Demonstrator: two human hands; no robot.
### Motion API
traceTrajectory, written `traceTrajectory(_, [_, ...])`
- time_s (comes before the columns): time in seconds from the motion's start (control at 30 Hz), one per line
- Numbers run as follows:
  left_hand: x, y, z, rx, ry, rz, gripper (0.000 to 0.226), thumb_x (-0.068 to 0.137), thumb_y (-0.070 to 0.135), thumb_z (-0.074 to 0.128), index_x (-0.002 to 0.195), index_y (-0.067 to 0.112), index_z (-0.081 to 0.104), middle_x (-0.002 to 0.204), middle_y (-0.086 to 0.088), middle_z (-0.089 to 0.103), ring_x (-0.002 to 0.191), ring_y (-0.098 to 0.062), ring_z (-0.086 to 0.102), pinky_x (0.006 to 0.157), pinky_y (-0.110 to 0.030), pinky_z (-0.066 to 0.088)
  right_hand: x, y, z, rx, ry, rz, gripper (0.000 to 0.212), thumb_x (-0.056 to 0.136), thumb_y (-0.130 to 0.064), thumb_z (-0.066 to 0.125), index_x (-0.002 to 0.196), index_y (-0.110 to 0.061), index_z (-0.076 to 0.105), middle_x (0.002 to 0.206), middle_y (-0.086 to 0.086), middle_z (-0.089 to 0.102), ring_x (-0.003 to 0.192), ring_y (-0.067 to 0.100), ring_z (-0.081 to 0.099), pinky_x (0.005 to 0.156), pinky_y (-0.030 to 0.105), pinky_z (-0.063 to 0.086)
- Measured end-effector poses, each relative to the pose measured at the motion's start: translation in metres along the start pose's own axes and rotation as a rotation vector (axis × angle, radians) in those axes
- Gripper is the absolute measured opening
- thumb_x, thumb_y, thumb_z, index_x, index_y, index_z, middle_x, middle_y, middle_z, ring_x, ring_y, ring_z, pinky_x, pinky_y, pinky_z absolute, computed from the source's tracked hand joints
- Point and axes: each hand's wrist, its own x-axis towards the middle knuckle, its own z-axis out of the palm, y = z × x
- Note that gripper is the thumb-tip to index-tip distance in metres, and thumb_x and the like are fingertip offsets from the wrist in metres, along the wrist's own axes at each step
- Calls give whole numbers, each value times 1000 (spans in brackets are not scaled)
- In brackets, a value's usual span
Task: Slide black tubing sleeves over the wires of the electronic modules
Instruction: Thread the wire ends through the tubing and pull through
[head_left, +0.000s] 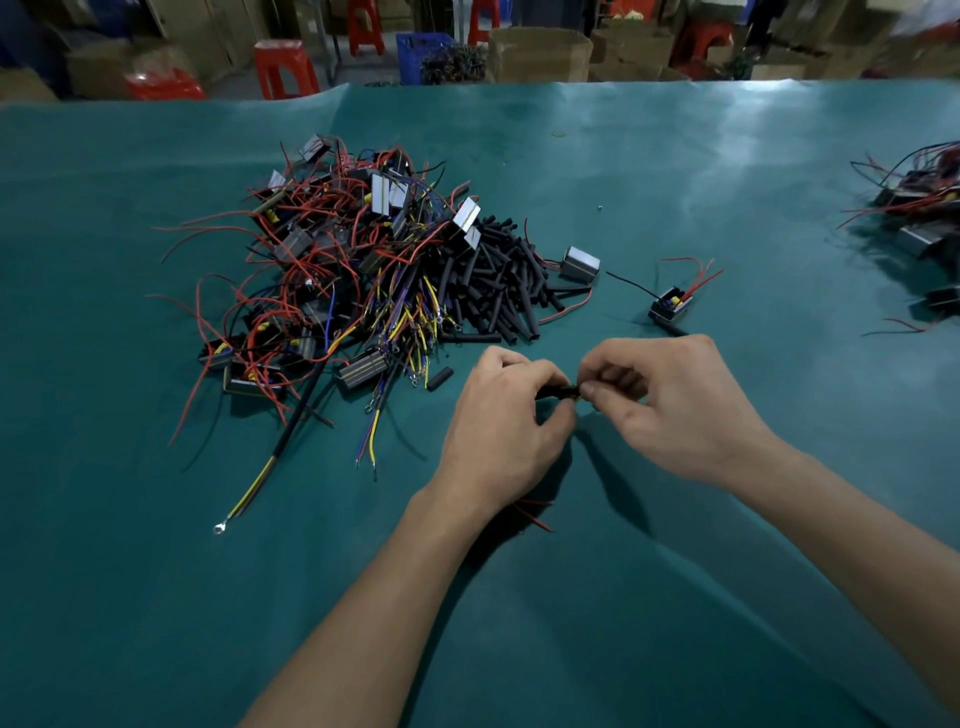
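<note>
We see both hands meeting above the green table cover (675, 597), a little in front of the piles. The left hand (498, 431) has its fingers curled and pinches a short black sleeve (557, 392) between thumb and forefinger. The right hand (675, 405) comes from the other side, its fingers also curled, and its fingertips (589, 388) pinch at the right end of the same sleeve. What the right fingers hold exactly is too small to tell; it may be the end of a wire. Under the left wrist, red wires (535, 512) stick out onto the cover, and the thing they belong to is hidden by the hand.

Behind the hands lies a big pile of modules (322, 270), small grey and black boxes tangled with red, yellow, blue and black wires. Touching its right side is a heap of black tubing sleeves (498, 280). One loose sleeve (440, 378) lies alone just beside the left hand. A grey module (581, 263) rests at the right edge of the heap, and another module (671, 306) with red wires sits apart, beyond the right hand. A long sleeved cable with a ring terminal (220, 528) reaches toward the near left. At the far right edge there is a second pile (919, 208) of modules. Beyond the table stand red stools (285, 67) and cardboard boxes (540, 52).
</note>
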Motion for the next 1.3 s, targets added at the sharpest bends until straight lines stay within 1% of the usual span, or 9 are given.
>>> traceTrajectory(0.23, [1, 0, -2, -6, -5, -34, 14, 84, 24, 72, 95, 18, 76, 89, 4, 68, 103, -11, 48, 84, -24, 40, -2, -2, 4, 31, 13, -18, 14, 85, -6, 72, 82, -19, 68, 71, -12, 67, 70, 8, 65, 69, 31, 55])
traceTrajectory(0.4, [0, 4, -4, -12, -9, -11, 15, 80, 23, 72, 91, 14, 74, 84, 5, 67, 101, -16, 49, 84, -33, 44, 2, -2, 4, 76, -8, 15, 14, 83, -8, 70, 78, -20, 65, 66, -9, 66, 65, 10, 64, 65, 27, 52])
traceTrajectory(0.53, [0, 4, -4, -13, -21, -14, 20, 77, 29, 68, 91, 15, 74, 85, 5, 67, 100, -16, 50, 85, -35, 44, 6, -1, 6, 218, -15, 159, 15, 77, -10, 72, 72, -23, 66, 64, -10, 68, 57, 4, 62, 61, 26, 54])
traceTrajectory(0.67, [0, 4, -5, -31, -24, -5, 17, 81, 30, 71, 91, 16, 75, 87, 5, 69, 100, -17, 51, 85, -37, 46, 10, 1, 8, 401, 11, 276, 17, 73, -1, 72, 71, -18, 68, 64, 2, 71, 56, 16, 64, 65, 36, 56])
traceTrajectory(0.8, [1, 4, -7, -53, -4, 23, 12, 86, 25, 75, 94, 16, 76, 81, 19, 58, 101, -16, 52, 85, -33, 47, 11, 2, 7, 606, 25, 355, 25, 75, 10, 73, 74, -14, 67, 60, 9, 69, 51, 18, 61, 56, 28, 51])
traceTrajectory(0.9, [1, 4, -9, -94, 21, 28, 10, 86, 21, 77, 94, 15, 78, 80, 24, 53, 101, -16, 53, 83, -26, 43, 8, 5, 5, 516, 15, 263, 22, 78, 7, 76, 75, -14, 70, 65, 5, 72, 55, 16, 66, 60, 28, 55])
traceTrajectory(1.03, [2, 4, -9, -128, 10, 6, 7, 85, 17, 77, 92, 16, 79, 81, 6, 65, 101, -17, 52, 83, -26, 42, -3, 5, 2, 74, 60, -128, 18, 82, 2, 77, 87, -15, 73, 74, -8, 71, 68, 9, 66, 70, 23, 55])
traceTrajectory(1.1, [2, 4, -10, -146, 7, 4, 7, 85, 15, 78, 92, 17, 80, 80, 11, 64, 101, -17, 52, 82, -22, 41, -6, 6, 3, -35, 96, -259, 13, 85, 1, 77, 90, -11, 73, 78, -3, 70, 68, 12, 64, 68, 29, 53])
traceTrajectory(1.3, [2, 5, -12, -184, 8, -10, 8, 84, 15, 79, 92, 15, 80, 80, 22, 59, 104, -16, 53, 86, -20, 44, -7, 12, 0, -42, 153, -274, 5, 88, -5, 78, 93, -6, 77, 83, 1, 71, 71, 15, 64, 70, 32, 54])
